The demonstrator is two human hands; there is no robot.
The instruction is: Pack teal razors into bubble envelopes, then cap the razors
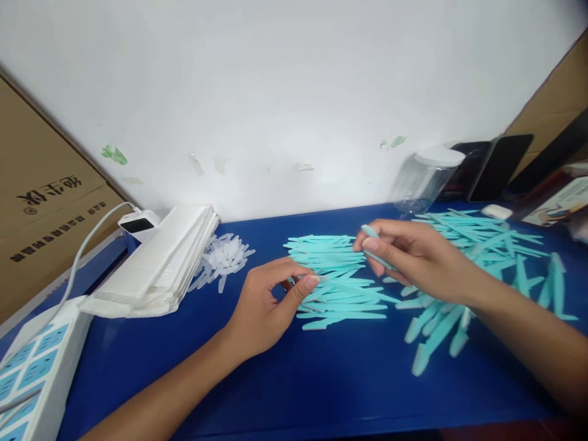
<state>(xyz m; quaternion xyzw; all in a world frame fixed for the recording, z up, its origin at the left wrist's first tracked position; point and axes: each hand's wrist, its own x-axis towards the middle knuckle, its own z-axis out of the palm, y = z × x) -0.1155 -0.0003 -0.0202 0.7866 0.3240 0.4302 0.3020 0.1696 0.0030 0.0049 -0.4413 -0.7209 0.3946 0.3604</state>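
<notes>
1. R. hand: thumb and fingers clamped on one turquoise stick, held slantwise above the blue table, between the row and the loose pile.
2. L. hand: thumb and forefinger close together at the row's near-left side; cannot tell whether they pinch a small piece or merely meet.
3. Row of sticks, ctr.: many sticks lying roughly parallel, nearer ones less even; this is apparently the done portion (approx., as no count is possible).
4. Loose pile, R. side: many sticks at mixed angles, some overlapping; presumably the portion left, so work looks part-way.
5. Translucent pieces, L. of the row: a small heap, apparently unused stock; whether any sit on the row's sticks, cannot tell.
6. White pouches, far L.: stacked flat beside the heap, contents not visible; no stick shows in them.
</notes>
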